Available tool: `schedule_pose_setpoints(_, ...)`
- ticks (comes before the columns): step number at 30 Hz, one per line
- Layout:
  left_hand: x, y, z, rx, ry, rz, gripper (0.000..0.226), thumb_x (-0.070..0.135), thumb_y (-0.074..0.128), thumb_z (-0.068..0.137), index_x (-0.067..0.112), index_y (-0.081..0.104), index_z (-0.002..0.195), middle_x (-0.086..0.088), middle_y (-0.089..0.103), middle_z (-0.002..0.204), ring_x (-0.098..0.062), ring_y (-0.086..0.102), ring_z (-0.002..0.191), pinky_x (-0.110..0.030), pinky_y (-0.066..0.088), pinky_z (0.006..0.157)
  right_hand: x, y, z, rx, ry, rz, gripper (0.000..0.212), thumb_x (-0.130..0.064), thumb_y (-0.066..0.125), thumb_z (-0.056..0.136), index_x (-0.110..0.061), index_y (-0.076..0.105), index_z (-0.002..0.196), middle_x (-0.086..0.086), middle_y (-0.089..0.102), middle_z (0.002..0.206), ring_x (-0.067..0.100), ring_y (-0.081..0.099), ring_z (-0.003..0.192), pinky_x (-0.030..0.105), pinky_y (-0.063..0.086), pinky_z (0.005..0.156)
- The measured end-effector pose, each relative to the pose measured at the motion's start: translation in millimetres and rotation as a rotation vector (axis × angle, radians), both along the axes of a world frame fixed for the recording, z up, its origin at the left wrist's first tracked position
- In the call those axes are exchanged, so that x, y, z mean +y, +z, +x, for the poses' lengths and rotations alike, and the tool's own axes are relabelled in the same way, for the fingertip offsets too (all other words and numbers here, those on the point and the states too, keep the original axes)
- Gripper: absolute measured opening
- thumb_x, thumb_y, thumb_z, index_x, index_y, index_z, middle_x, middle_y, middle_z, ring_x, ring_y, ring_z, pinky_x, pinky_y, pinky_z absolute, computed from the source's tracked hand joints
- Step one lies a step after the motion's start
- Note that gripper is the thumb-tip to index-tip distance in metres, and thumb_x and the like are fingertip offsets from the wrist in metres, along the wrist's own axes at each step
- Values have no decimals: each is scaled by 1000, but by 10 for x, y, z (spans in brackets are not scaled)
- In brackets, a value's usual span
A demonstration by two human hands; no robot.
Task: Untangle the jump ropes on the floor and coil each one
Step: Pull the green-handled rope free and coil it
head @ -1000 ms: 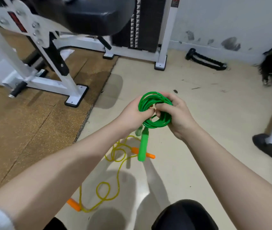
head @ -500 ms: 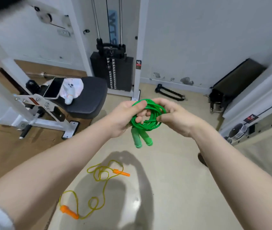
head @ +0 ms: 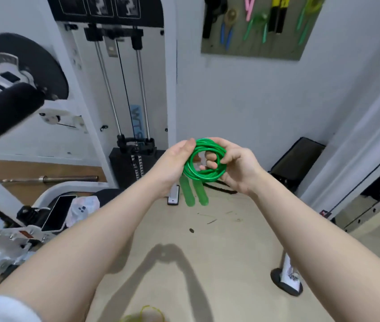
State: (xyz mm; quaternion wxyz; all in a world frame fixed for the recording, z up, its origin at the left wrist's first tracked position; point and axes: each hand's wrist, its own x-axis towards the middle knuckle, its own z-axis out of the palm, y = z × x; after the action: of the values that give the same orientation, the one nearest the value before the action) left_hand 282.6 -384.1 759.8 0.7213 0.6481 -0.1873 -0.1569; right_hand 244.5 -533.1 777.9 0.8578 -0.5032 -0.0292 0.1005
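Now your left hand [head: 172,163] and right hand [head: 235,166] grip the green rope coil [head: 204,162] between their fingers, handles [head: 194,192] hanging below.

I see a beige floor [head: 219,247] with a loop of yellow rope [head: 148,310] at the bottom edge, small dark scraps [head: 208,220], and a machine's black foot [head: 285,283].

green jump rope [head: 204,162] coiled, gripped by left hand [head: 175,162] and right hand [head: 237,166], two green handles [head: 194,192] hanging below, yellow rope [head: 146,313] on floor [head: 230,252]
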Motion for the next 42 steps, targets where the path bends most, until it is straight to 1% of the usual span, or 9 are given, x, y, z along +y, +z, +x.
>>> schedule_pose_setpoints(3, -180, 206, 270, -95, -101, 68, 46, 40, 41, 95, 1, 53, 117, -8, 65, 95, -17, 61, 82, -29, 52, 77, -124, 203, 281, -18, -120, 86, 61, -6, 47, 31, -1, 58, 91, 5, 39, 54, 15, 34, 42, 28, 44, 61)
schedule_pose_setpoints(7, -457, 406, 746, -177, -228, 123, 8, 14, 49, 95, 11, 51, 102, 11, 65, 74, -2, 61, 63, -21, 53, 60, -459, 350, 734, -59, -279, 138, 36, -8, 42, 54, -7, 56, 87, 2, 38, 50, 13, 31, 39, 25, 36, 56)
schedule_pose_setpoints(12, -976, 599, 1451, -239, -162, 85, 17, 11, 48, 95, 13, 57, 80, 8, 63, 63, 0, 51, 47, -14, 43, 48, -936, 429, 1441, -237, -359, -114, 11, -21, 49, 74, -13, 52, 82, -5, 40, 51, 8, 36, 43, 21, 38, 51)
schedule_pose_setpoints(18, -1841, 846, 2674, -271, -13, -22, 23, 19, 44, 98, 11, 59, 82, 1, 55, 62, -3, 38, 40, -14, 30, 42, -1869, 627, 2604, -275, -351, -519, 23, -22, 60, 89, -14, 56, 111, -1, 58, 84, 11, 58, 78, 27, 49, 72)
schedule_pose_setpoints(22, -2448, 1209, 3474, -351, 3, 23, 22, 18, 42, 99, 11, 54, 82, -1, 48, 64, -1, 35, 43, -15, 27, 44, -2511, 1048, 3419, -335, -293, -582, 40, -20, 63, 89, -13, 48, 125, 6, 64, 108, 20, 65, 90, 33, 53, 80)
schedule_pose_setpoints(27, -2999, 1624, 4355, -507, 133, 56, 17, 21, 47, 97, 12, 59, 89, 4, 42, 62, 0, 35, 45, -15, 30, 47, -2991, 1568, 4349, -458, -338, -615, 46, -43, 49, 85, -12, 54, 119, 7, 67, 108, 19, 64, 96, 37, 51, 87)
schedule_pose_setpoints(32, -3362, 1992, 5163, -574, 110, 69, 18, 30, 51, 94, 18, 59, 84, -8, 55, 77, -12, 52, 62, -25, 45, 61, -3312, 1827, 5106, -624, -563, -640, 18, -27, 41, 99, -21, 58, 100, -8, 64, 91, -5, 59, 77, 14, 48, 74)
schedule_pose_setpoints(38, -3731, 2571, 5915, -749, -20, 149, 20, 22, 45, 98, 18, 59, 84, 11, 57, 57, -5, 48, 46, -18, 40, 52, -3744, 2339, 5955, -801, -854, -691, 26, -23, 39, 100, -25, 56, 80, -10, 59, 76, -6, 52, 66, 13, 43, 64)
schedule_pose_setpoints(42, -3912, 3011, 6405, -860, 11, 83, 19, 21, 44, 99, 13, 58, 88, 6, 59, 59, 1, 52, 43, -13, 39, 49, -3916, 2834, 6429, -860, -803, -711, 19, -26, 38, 100, -23, 54, 91, -8, 59, 86, -5, 55, 74, 8, 44, 67)
